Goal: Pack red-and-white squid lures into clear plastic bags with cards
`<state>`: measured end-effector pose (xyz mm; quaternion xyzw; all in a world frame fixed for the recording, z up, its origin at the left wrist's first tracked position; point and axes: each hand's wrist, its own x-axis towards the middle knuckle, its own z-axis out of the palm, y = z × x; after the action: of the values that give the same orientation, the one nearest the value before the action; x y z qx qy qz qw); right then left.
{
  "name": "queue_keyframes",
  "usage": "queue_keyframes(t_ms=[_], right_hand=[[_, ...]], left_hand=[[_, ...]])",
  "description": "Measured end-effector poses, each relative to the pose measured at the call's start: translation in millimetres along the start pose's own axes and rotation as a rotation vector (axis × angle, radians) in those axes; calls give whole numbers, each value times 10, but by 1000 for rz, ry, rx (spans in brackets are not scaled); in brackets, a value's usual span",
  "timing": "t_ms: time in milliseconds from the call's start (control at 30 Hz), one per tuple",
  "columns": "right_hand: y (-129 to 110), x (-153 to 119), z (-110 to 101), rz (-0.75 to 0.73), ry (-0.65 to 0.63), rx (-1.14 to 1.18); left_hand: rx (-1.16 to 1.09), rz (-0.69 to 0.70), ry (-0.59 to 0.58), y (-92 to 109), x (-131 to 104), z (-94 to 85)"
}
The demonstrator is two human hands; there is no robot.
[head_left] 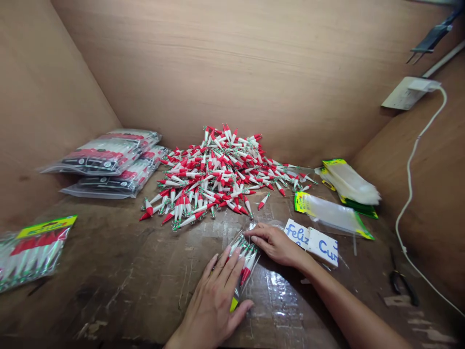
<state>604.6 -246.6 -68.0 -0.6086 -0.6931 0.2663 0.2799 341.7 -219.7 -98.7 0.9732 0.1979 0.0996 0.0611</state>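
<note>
A clear plastic bag (248,266) holding several red and white fishing lures lies on the table in front of me, its yellow header end toward me. My left hand (218,293) rests flat across the bag, fingers stretched out and covering much of it. At the bag's far end, my right hand (271,242) has its fingers drawn together on the plastic edge. Just beyond both hands spreads a large heap of loose red and white lures (218,174) with green-looking hooks. Beside my right hand are two white blocks (322,246) with blue lettering.
Packed bags of lures (105,157) are stacked at the back left; a filled yellow-topped pack (39,249) lies at the left edge. Flat bags (332,213) with yellow headers sit at right, near pliers (403,286). A white cable (409,194) hangs from a wall socket (405,94).
</note>
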Motion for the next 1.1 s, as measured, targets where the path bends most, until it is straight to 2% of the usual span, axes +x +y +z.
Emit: queue_keyframes(t_ms=[267,533,1100], right_hand=[[-94,-25,-31,19,-87,-59],[20,-91,-102,2,-39,97],[106,-125,-148,14,-73,121]], left_hand=[[43,0,4,15,13,-29],[47,-35,25,49,23,-47],[4,-75,37,108,22,-26]])
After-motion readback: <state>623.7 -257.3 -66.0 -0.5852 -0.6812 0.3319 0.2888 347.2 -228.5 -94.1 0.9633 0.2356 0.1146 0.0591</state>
